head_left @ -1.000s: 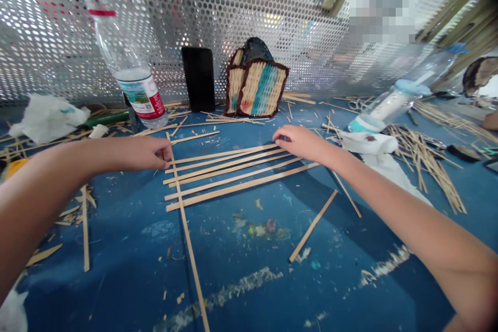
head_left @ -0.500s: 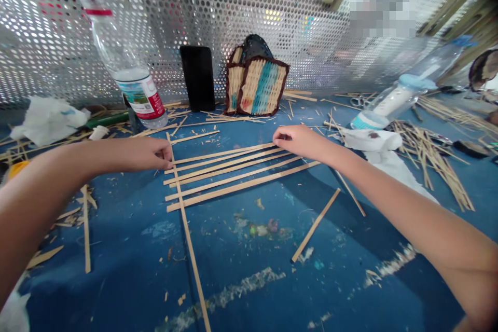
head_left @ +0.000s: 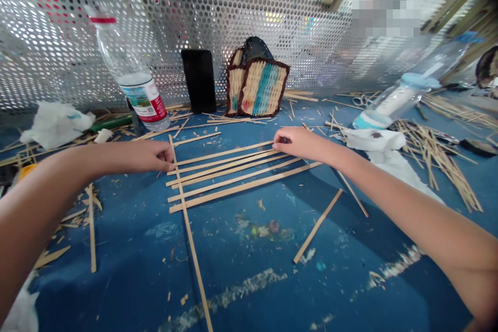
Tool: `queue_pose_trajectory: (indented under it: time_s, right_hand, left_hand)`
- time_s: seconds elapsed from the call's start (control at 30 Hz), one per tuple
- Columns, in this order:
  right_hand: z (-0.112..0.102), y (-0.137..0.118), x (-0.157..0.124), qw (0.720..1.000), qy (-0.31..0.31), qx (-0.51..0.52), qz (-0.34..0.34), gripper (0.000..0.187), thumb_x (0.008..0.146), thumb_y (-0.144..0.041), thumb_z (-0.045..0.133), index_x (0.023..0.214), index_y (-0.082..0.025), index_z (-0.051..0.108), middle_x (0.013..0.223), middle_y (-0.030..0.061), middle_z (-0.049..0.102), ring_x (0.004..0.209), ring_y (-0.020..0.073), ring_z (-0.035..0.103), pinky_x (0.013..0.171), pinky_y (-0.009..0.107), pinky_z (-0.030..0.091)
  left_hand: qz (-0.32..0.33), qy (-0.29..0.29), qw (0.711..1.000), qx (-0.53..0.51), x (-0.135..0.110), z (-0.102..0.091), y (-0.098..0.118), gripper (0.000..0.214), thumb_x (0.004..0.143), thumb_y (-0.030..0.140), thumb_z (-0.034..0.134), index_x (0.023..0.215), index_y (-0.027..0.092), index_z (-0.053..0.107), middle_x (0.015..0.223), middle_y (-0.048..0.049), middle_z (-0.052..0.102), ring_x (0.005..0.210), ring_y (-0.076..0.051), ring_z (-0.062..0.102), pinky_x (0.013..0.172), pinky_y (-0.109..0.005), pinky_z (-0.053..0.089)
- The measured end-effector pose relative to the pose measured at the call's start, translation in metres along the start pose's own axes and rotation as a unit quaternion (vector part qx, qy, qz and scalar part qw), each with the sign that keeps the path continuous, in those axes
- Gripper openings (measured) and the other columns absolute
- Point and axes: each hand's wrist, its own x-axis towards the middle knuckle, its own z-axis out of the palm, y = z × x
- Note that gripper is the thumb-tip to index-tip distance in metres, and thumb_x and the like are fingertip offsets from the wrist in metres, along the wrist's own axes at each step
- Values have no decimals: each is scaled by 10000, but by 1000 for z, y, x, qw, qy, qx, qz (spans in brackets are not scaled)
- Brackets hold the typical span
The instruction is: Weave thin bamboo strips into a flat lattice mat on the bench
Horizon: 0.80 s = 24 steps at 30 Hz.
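Several pale, flat bamboo strips [head_left: 249, 185] lie side by side on the blue table, running left to right. One long bamboo strip [head_left: 193, 251] crosses them near their left ends, woven among them. My left hand [head_left: 158, 157] is closed, its fingertips pinching the left end of the farthest strips beside the crossing. At the other end my right hand [head_left: 291, 141] has thumb and finger pinched on the right end of the top bamboo strip [head_left: 229, 152]. The exact grip of both fingertips is partly hidden.
Behind stand a plastic bottle [head_left: 140, 96], a black phone [head_left: 199, 81] and a small woven bag [head_left: 265, 87], against a perforated metal screen [head_left: 163, 26]. Crumpled tissue [head_left: 54, 123] sits left. A tilted bottle [head_left: 404, 96] and a strip pile [head_left: 443, 166] are right; a loose strip [head_left: 318, 225] lies nearer.
The view has shifted slightly. A wider gap shows between the top strip and the one below it near my right hand. Both hands stay almost where they were.
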Motion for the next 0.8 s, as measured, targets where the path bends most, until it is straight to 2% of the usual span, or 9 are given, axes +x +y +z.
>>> queue_pose_trajectory:
  time_s: [0.13,0.3,0.47,0.6,0.7,0.8]
  right_hand:
    - [-1,2,1,1000,-11,17,-12,170,906,-356,577,878,-206,652,939,68,693,823,211,622,720,329,447]
    - [-1,7,3,999,-14,5,-33,141,909,-337,578,896,-211,640,942,65,692,831,212,622,712,328,450]
    - [1,12,3,999,-22,28,-41,147,916,-341,560,902,-218,638,957,69,693,819,211,617,705,333,457]
    - [-2,15,6,998,-44,35,-29,141,916,-331,550,914,-224,642,971,59,700,824,209,626,709,331,463]
    - [-12,7,3,998,-47,27,-27,152,924,-312,540,952,-226,662,999,55,709,853,212,640,726,332,468]
    - [-31,-24,-20,996,3,66,-58,186,944,-349,534,962,-238,683,996,45,715,868,212,651,740,334,485]
  left_hand:
    - [-14,-9,1000,-16,-5,-3,7,401,691,498,557,930,177,575,906,-22,619,853,-193,552,723,-261,430]
    - [-6,-10,999,-34,-9,-2,9,471,640,512,612,962,173,558,916,-26,598,844,-198,530,714,-262,427]
    - [16,-17,999,-40,-10,-1,7,460,665,501,589,975,164,553,958,-35,583,863,-193,516,742,-263,426]
    - [17,-26,998,-51,-10,-2,6,385,630,405,577,936,175,542,946,-25,579,847,-185,507,746,-262,422]
    - [20,-23,998,-57,-9,-1,3,378,632,413,566,924,174,538,925,-24,571,838,-186,504,738,-264,423]
    - [16,-19,998,-58,-8,0,1,399,660,472,573,922,175,532,911,-27,571,821,-188,501,714,-269,422]
